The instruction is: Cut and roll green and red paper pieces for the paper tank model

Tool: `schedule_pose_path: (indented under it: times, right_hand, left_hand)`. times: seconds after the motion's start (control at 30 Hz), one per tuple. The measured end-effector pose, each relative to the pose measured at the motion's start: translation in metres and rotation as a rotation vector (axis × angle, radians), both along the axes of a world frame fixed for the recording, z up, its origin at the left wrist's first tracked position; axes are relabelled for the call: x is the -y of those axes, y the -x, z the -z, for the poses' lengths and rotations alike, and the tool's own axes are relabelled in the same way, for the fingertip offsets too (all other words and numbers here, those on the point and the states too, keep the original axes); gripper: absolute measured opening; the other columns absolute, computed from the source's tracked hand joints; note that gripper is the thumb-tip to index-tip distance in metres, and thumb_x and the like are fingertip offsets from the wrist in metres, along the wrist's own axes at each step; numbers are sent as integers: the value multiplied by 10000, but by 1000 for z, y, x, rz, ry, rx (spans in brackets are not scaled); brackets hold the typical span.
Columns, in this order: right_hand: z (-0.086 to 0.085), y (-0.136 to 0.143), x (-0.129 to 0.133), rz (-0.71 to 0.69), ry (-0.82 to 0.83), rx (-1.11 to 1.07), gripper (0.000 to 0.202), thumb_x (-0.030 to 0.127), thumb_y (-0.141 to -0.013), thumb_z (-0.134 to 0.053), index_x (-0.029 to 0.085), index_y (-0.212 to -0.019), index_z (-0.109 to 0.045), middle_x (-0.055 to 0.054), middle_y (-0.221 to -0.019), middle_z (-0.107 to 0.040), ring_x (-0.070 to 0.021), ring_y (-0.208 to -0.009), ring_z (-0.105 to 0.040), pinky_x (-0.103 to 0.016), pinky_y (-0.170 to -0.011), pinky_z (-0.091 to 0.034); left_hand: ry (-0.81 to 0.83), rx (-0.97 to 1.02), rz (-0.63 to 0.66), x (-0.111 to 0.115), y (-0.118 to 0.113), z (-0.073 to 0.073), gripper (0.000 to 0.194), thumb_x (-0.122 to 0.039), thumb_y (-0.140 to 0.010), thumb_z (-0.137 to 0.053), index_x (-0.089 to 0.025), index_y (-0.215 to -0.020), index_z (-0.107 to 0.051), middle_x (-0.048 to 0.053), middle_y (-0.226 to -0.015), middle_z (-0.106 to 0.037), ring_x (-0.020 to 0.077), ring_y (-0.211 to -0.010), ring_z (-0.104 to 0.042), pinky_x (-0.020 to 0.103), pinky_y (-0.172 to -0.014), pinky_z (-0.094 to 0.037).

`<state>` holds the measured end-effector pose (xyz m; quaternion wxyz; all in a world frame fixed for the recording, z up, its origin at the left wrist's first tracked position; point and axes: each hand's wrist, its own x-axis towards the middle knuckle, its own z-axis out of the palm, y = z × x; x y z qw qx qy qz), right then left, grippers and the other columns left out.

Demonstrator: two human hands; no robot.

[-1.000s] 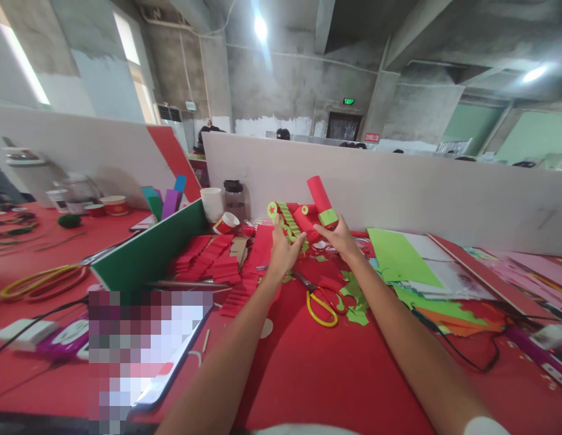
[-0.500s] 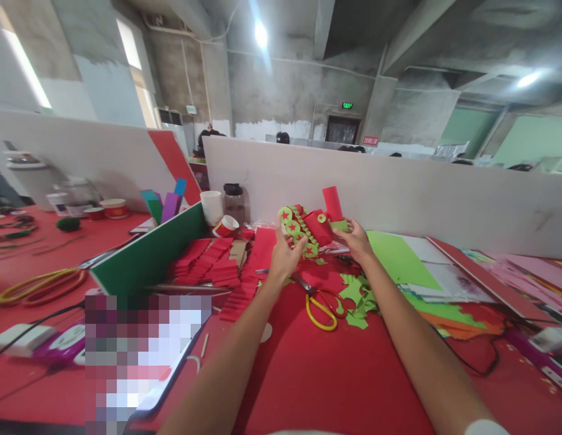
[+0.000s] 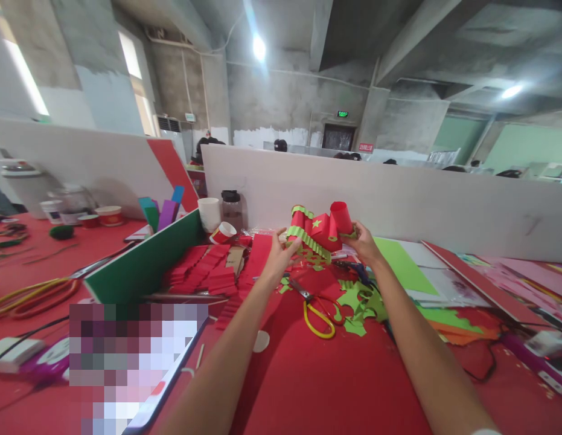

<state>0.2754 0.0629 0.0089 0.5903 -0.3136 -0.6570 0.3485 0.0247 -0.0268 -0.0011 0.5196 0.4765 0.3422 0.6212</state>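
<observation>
Above the back of the desk I hold a red and green paper tank, tilted, with pleated green tracks and a yellow star on its red body. My left hand pinches its left side at the track. At the other end, my right hand grips near a wide red paper tube, whose open end faces up; whether the tube is fixed to the body I cannot tell. Below lie scissors with yellow and red handles, beside green paper scraps.
Folded red paper strips lie left, behind a green board. Paper cups and a bottle stand at the white partition. A tablet-like screen is at front left, green sheets at right.
The tank has turned in my hands: its starred wheels faced me before, and now its top and the pleated tracks show. The red tube has tipped so that its opening shows.
</observation>
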Motion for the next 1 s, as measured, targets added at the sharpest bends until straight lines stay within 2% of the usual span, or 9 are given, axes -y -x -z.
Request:
schedule_pose_path:
  times: [0.1,0.2,0.4,0.53,0.6,0.73,0.9,1.0]
  right_hand:
    - [-2,-4,2,-10,-16,11,505,279,-586,-828,214,-1036,-607,0,-986,-668,-170,-863,-624,-285,-789,-518]
    - [-4,-6,1,-1,-44,12,517,275,-596,-824,214,-1058,-601,2,-975,-664,-166,-862,-617,-271,-773,-509]
    - [-5,0,-2,105,-71,-13,570,309,-569,-832,200,-1075,-592,-32,-1008,-681,-180,-889,-622,-280,-768,-502]
    - [-2,3,-8,133,-83,39,561,267,-568,-811,188,-1080,-596,-46,-1024,-681,-188,-892,-619,-279,-756,-500]
    - [0,4,-12,169,-94,48,546,243,-584,-783,192,-1094,-597,-46,-1036,-677,-184,-887,-617,-276,-753,-498]
    - [4,5,-20,228,-67,57,524,221,-599,-745,199,-1103,-605,-32,-1001,-680,-175,-839,-616,-279,-746,-502]
    - [4,5,-20,222,3,48,538,214,-588,-751,207,-1107,-610,-7,-939,-685,-173,-809,-615,-280,-727,-509]
    - [2,5,-18,203,25,31,574,216,-576,-769,212,-1127,-606,-11,-956,-689,-178,-823,-625,-292,-741,-521]
  left_hand:
    - [-56,-34,57,3,0,-3,802,-379,-756,-749,-328,-1403,-278,103,-1263,-502,197,-1003,-632,373,-816,-579]
    - [-85,-76,116,3,0,-3,693,-381,-745,-757,-292,-1311,-367,108,-1283,-485,213,-1029,-625,385,-818,-580]
    - [-87,-14,127,1,-3,2,512,-450,-765,-726,-257,-1074,-366,39,-1094,-539,161,-930,-635,337,-774,-579]
    - [-4,1,52,-1,-11,6,558,-432,-710,-778,-257,-1000,-335,14,-1011,-532,137,-810,-630,290,-663,-574]
    - [34,24,8,-3,-14,7,588,-404,-695,-796,-262,-1022,-328,16,-1003,-529,134,-785,-625,282,-637,-569]
    - [25,108,44,-5,-14,10,625,-359,-704,-799,-270,-1108,-331,29,-1033,-513,143,-845,-624,308,-693,-578]
    - [5,125,141,-2,-9,9,704,-291,-682,-814,-304,-1182,-319,17,-1061,-514,125,-775,-631,374,-728,-585]
    - [25,114,129,-1,-9,7,745,-233,-653,-824,-314,-1192,-316,4,-1045,-522,117,-736,-634,384,-728,-586]
